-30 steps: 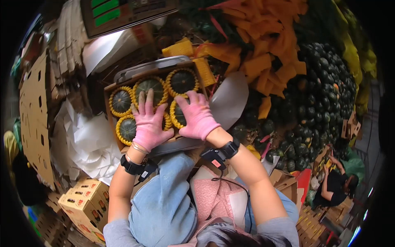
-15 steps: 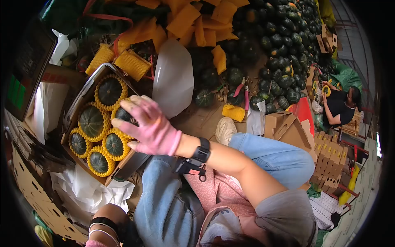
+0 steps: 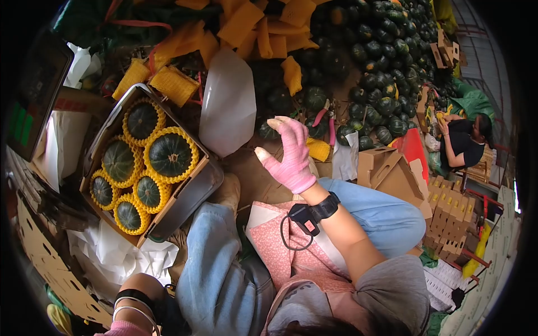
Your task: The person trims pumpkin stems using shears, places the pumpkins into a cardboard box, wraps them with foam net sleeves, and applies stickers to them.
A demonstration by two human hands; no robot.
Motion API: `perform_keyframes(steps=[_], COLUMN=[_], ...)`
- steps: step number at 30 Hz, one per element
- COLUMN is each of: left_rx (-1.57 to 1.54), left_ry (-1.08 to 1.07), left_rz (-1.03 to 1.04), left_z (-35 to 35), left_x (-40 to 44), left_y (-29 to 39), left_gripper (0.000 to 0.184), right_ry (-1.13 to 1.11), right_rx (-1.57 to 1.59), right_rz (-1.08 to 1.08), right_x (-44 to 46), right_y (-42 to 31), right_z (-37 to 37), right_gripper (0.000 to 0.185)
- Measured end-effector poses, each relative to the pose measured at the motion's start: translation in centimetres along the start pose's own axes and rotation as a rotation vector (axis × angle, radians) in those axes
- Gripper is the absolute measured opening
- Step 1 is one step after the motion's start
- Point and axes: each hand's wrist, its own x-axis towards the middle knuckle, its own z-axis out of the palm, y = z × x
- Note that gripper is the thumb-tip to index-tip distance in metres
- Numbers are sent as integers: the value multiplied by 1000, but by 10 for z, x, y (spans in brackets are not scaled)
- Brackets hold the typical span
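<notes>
My right hand (image 3: pixel 288 154), in a pink glove with pale fingertips, hovers over the floor right of the box. Its fingers are stretched out with the thumb apart, and nothing is in it. At the bottom left edge only the cuff of my left hand (image 3: pixel 128 329) shows; its fingers are out of view. A cardboard box (image 3: pixel 169 204) holds several dark green squashes, each in a yellow foam net. The largest squash (image 3: pixel 170 155) lies at the box's right corner, stem end up. Under the box is a grey scale platform (image 3: pixel 193 193).
Left stands a scale display (image 3: pixel 22 124) with green digits. Yellow foam nets (image 3: pixel 174 87) lie behind the box. A big squash pile (image 3: pixel 386 73) fills the back right. Pink-handled shears (image 3: pixel 332 130) and an open carton (image 3: pixel 389 175) lie nearby. A co-worker (image 3: pixel 468 143) sits far right.
My right hand has left the squash at the box's right corner and moved right, over the floor. That squash now shows fully. The view has shifted slightly.
</notes>
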Motion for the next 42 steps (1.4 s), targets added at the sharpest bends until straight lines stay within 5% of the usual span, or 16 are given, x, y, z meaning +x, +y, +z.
perform_keyframes(steps=[9, 12, 15, 17, 19, 22, 25, 30, 32, 34, 37, 42], left_rx=[-112, -287, 102, 352, 342, 614, 1027, 1648, 1731, 1670, 1412, 1223], left_ry=[-88, -163, 29, 251, -6, 60, -157, 112, -119, -371, -416, -747], left_rz=[-135, -125, 32, 328, 294, 267, -157, -936, -1443, -1539, -1655, -1774], left_z=[19, -41, -9, -9, -42, -66, -141, -233, -245, -248, -244, -222], left_x=[10, 23, 31, 20, 13, -9, -65, -160, -186, -215, -248, -243], left_y=[14, 20, 32, 36, 53, 39, 72, 139, 167, 184, 174, 79], left_gripper=[26, 22, 19, 17, 40, 44, 46, 44, 49, 55, 62, 87], right_ry=[-61, -59, -21, -53, -78, -110, -152, -243, -242, -274, -337, -523], right_rx=[57, 39, 47, 53, 66, 67, 104, 152, 175, 180, 236, 332], right_rz=[-4, 52, 36, 78, 40, 65, 86, 89, 20, -28, -70, -249], right_x=[-13, -15, -13, -9, -7, -6, -5, -1, 1, 2, 5, 9], right_y=[9, 12, 15, 12, 12, 14, 16, 16, 6, -5, -20, -42], right_z=[5, 8, 15, 16, 16, 15, 14, 26, 29, 29, 29, 24], right_gripper=[53, 53, 53, 53, 54, 54, 54, 51, 53, 53, 52, 50])
